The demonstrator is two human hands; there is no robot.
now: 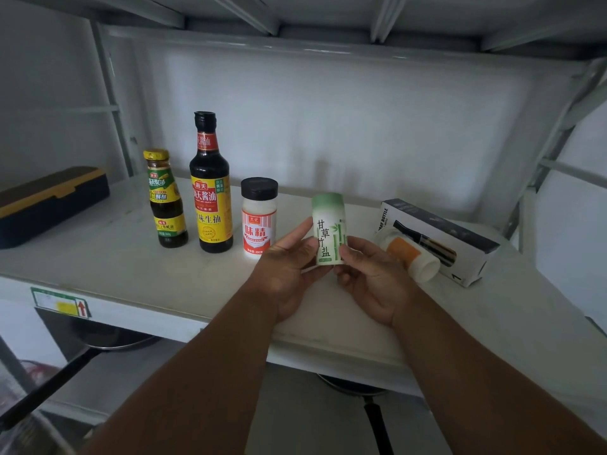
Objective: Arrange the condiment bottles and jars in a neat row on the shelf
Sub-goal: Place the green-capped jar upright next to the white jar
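Note:
On the white shelf (138, 274) three containers stand upright in a row: a small oyster sauce bottle (167, 200) with a yellow cap, a tall dark soy sauce bottle (211, 188), and a white jar (258, 218) with a black lid and a red label. Right of them I hold a green-and-white salt jar (329, 224) upright, its base at the shelf. My left hand (289, 267) grips its left side and my right hand (371, 274) its lower right. A white bottle with an orange label (410, 254) lies on its side further right.
A black-and-white carton (440, 238) lies behind the toppled bottle at the right. A dark case with a yellow trim (49, 205) sits at the shelf's left end. Below the shelf are a pan with a long black handle (65, 366) and another pan (368, 399).

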